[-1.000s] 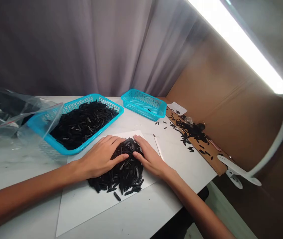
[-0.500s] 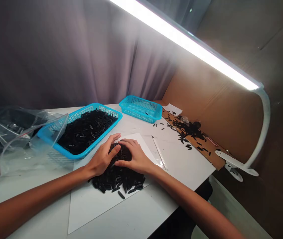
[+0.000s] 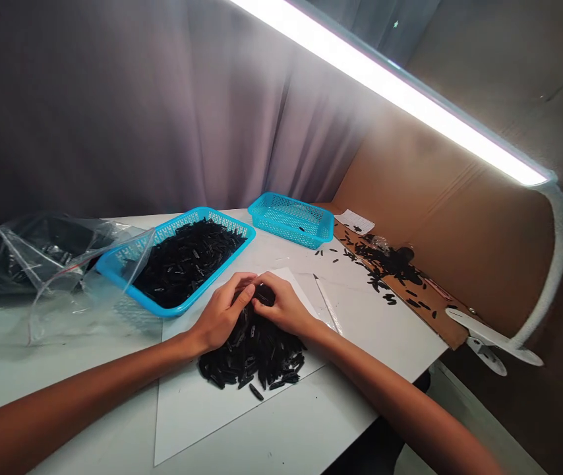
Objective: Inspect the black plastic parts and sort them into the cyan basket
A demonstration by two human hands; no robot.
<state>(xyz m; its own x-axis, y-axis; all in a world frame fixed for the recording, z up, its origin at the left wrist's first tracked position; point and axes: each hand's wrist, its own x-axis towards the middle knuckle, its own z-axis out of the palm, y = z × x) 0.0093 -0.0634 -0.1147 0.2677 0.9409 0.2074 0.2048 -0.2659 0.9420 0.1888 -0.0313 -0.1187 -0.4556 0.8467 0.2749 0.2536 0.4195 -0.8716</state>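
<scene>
A heap of small, long black pieces [image 3: 256, 356] lies on a white sheet [image 3: 187, 422] on the table. Both hands curl around the far top of this heap. My left hand [image 3: 225, 310] wraps its far-left side, thumb pointing inward. From the right, my right hand [image 3: 284, 307] bends its fingers over the pieces, its thumb close to the left thumb. Black pieces show between the palms; the fingertips on the far side are partly hidden. One loose piece [image 3: 256, 392] rests just in front of the heap.
Behind the left hand stands a blue basket [image 3: 177, 310] full of black pieces. Another blue basket [image 3: 289, 227] holds little. A clear plastic bag [image 3: 84, 284] lies left, a white pencil-like stick [image 3: 328, 303] right. More pieces scatter near cardboard [image 3: 454, 333] and a clamped lamp [image 3: 553, 264].
My hands have drawn closer together over the heap, and the right hand's fingers are more bent. The whole view has shifted slightly, so everything appears farther right.
</scene>
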